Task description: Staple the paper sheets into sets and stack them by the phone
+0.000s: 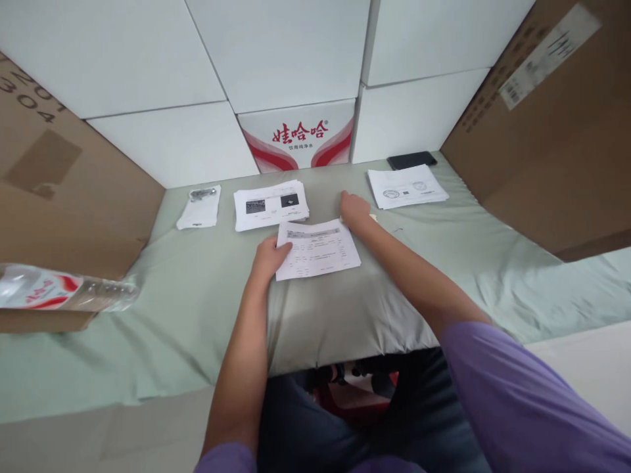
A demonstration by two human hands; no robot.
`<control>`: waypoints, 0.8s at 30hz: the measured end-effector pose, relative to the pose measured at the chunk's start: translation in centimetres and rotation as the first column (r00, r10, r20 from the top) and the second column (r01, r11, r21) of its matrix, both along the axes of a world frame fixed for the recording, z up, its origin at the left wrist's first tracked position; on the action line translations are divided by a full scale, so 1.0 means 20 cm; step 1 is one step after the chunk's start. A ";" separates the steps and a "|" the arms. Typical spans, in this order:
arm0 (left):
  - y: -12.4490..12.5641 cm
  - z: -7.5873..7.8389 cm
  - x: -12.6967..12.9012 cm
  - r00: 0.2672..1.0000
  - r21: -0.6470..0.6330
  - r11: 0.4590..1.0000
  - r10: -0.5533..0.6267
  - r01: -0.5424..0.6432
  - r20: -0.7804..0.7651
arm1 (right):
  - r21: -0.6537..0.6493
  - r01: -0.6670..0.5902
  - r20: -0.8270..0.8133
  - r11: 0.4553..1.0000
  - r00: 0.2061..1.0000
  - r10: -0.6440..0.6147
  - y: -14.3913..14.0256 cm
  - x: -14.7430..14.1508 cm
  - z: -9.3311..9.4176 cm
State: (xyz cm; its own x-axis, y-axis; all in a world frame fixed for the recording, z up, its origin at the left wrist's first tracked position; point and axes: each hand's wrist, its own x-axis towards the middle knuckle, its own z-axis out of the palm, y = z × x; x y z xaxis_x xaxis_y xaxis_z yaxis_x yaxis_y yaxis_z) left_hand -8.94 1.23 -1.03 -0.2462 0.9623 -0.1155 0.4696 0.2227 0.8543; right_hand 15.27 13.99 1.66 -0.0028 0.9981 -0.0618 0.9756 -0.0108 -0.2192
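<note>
Makeshift storeroom-like workspace: surface (197, 309) was draped in green cloth, hemmed in by stacked white boxes (276, 52), brown cardboard cartons (557, 144) and a bottled-water case (298, 135); printed papers (270, 205) lay about.

A surface (197, 309) draped in pale green cloth carries everything here. Out in the middle lies a printed sheet (318, 249), just behind it a paper stack (271, 205), and off to the left a small white packet (200, 207). Far right there's another stack (407, 186) with a dark phone (411, 159) just behind it, and a plastic bottle (64, 287) pokes in at the left edge.
</note>
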 end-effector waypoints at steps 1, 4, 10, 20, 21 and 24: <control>0.01 -0.01 -0.01 1.000 0.003 1.000 -0.009 0.009 -0.011 | 0.018 -0.004 -0.023 1.000 1.000 0.005 0.00 0.02 -0.01; 0.03 -0.02 -0.03 0.999 0.019 1.000 -0.021 0.021 -0.032 | 0.119 0.051 -0.130 0.992 0.991 -0.036 -0.02 0.06 -0.03; 0.03 -0.02 -0.03 0.999 0.046 0.998 -0.033 0.032 0.010 | 0.348 0.162 -0.434 0.923 0.901 0.006 -0.07 0.08 -0.02; 0.05 -0.03 -0.19 0.997 0.155 0.985 0.075 -0.078 0.021 | 0.340 0.184 -0.672 0.922 0.733 0.102 -0.07 0.09 0.05; 0.05 -0.03 -0.20 0.994 0.178 0.978 0.103 -0.108 0.036 | 0.321 0.129 -0.679 0.938 0.722 0.133 -0.08 0.08 0.07; 0.06 -0.03 -0.23 0.973 0.236 0.946 0.201 -0.222 0.112 | 0.252 -0.099 -0.700 0.963 0.668 0.252 -0.09 0.04 0.12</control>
